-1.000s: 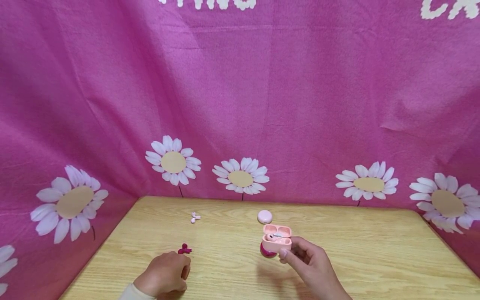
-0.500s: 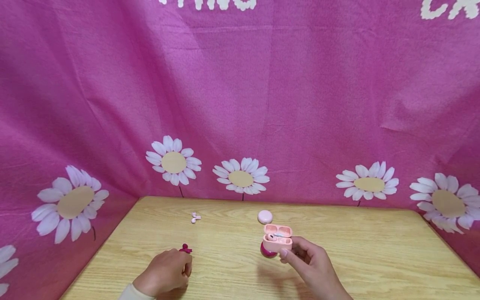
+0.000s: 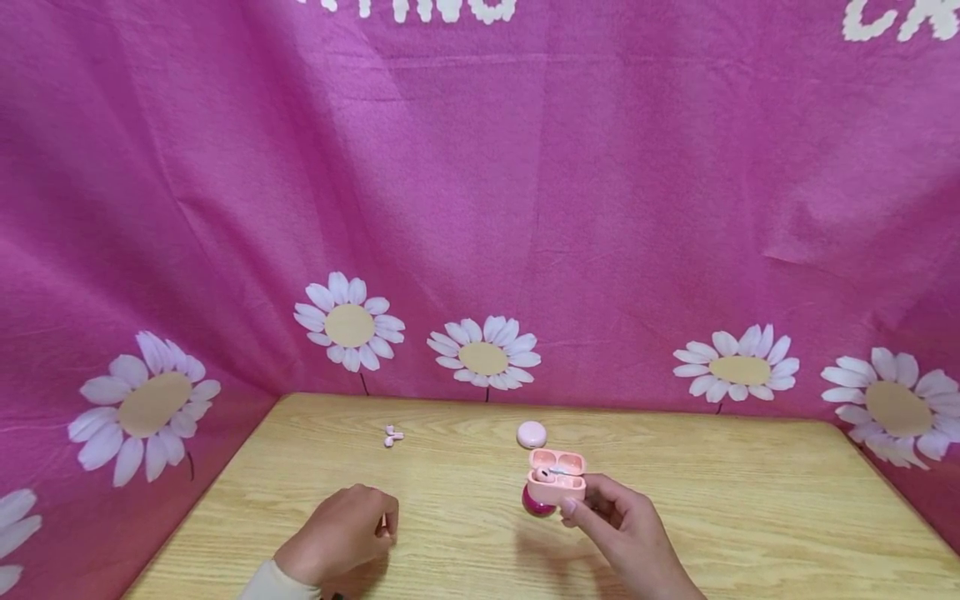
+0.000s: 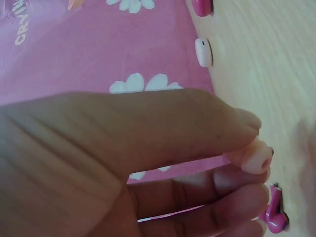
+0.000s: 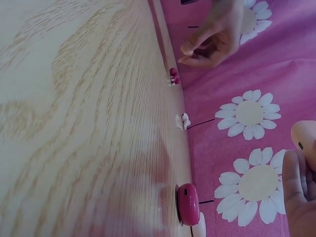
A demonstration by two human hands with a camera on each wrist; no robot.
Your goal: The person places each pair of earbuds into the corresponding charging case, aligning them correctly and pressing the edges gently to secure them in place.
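left hand (image 3: 341, 533) pinching pink earbud (image 4: 256, 159), right hand (image 3: 622, 525) holding open case (image 3: 556, 477)

Grained wooden table (image 3: 675, 517), glossy plastic case (image 3: 556, 477)

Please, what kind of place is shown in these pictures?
Probably a small staged tabletop setup rather than a lived-in room: a wooden table enclosed by a pink daisy-print cloth, with only earbud cases and earbuds on it.
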